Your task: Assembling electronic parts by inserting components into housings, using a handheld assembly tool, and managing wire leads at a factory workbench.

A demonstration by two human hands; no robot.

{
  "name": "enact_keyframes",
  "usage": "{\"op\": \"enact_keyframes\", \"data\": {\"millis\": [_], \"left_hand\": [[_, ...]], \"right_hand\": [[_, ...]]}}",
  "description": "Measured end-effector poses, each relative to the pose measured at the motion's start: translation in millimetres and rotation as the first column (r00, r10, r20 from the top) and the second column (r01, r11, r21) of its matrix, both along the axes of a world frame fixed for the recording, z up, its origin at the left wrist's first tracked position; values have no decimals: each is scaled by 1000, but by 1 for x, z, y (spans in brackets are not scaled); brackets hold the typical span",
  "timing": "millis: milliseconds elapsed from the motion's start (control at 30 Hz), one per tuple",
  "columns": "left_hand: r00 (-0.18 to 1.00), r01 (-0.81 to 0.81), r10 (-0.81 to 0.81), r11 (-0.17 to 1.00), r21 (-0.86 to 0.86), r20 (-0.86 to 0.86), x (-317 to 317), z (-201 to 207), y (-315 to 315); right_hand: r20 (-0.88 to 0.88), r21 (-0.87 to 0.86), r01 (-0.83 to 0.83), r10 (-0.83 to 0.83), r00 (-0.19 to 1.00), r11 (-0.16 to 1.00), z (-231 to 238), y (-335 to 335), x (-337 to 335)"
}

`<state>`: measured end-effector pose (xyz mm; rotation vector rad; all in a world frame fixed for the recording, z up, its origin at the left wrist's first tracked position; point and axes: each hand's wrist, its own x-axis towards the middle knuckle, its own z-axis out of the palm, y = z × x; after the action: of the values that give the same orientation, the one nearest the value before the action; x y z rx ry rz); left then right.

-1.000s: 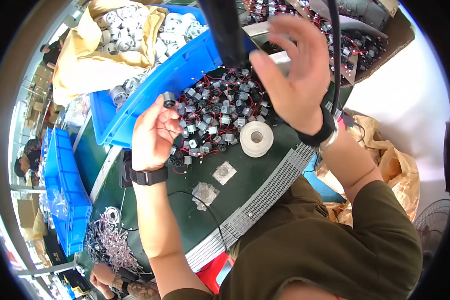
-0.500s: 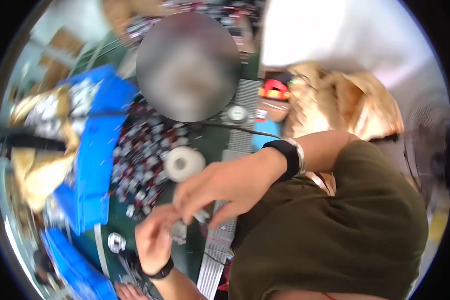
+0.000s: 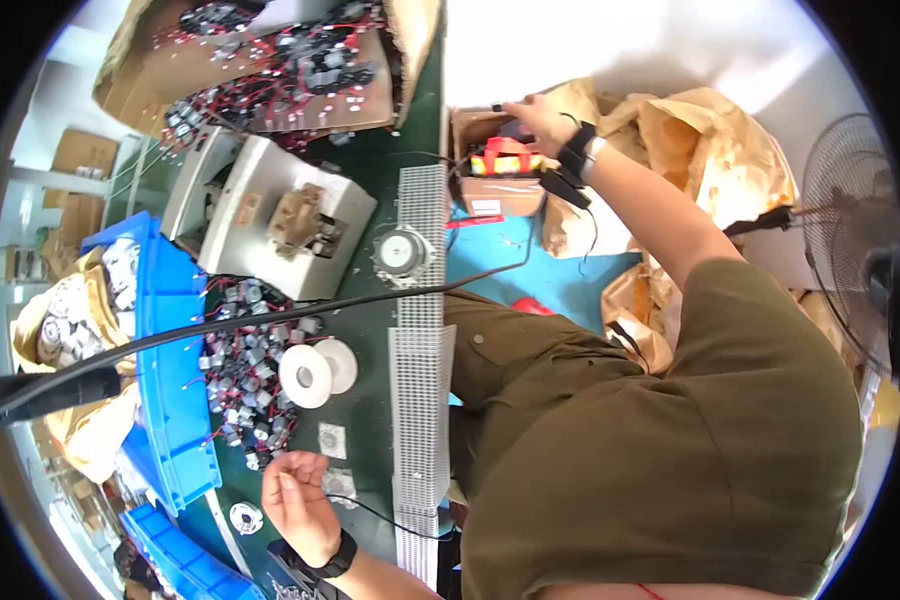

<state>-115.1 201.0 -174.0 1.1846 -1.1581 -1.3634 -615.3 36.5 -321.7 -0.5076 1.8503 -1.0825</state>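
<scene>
My left hand (image 3: 302,505) is raised over the near end of the green bench, fingers curled in and thumb against them; whatever is between them is too small to make out. Close by on the bench lie a small pale square piece (image 3: 332,440) and a clear plastic piece (image 3: 339,484). My right hand (image 3: 548,124) reaches far out to the right of the bench, fingers stretched over an open cardboard box (image 3: 505,197). A small black bit shows at one fingertip. Inside the box is a red and yellow item (image 3: 507,158).
A pile of small grey wired parts (image 3: 245,360) lies beside a white spool (image 3: 340,367). Behind stands a metal machine (image 3: 260,215). Blue bins (image 3: 175,350) line the left. A black cable (image 3: 370,297) crosses the view. A fan (image 3: 850,220) stands at right.
My hands were together over the bench; now they are apart. The right has moved far and right to the cardboard box. My left stays near its place, slightly lower.
</scene>
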Motion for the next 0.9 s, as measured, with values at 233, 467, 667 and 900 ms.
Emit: {"op": "enact_keyframes", "data": {"millis": [233,467,667,900], "left_hand": [[995,-101,102,994,-37,12,22,14,9],[983,-154,132,971,-184,-127,22,23,-34],[938,-332,266,871,-363,-221,24,78,-75],[832,-467,555,716,-519,16,76,111,-167]], "right_hand": [[-169,-763,42,-262,950,645,69,58,43],[-766,-624,-767,306,565,-147,213,120,177],[-720,-692,-701,88,689,-172,251,137,243],[-688,-726,-680,123,715,-101,259,118,256]]}}
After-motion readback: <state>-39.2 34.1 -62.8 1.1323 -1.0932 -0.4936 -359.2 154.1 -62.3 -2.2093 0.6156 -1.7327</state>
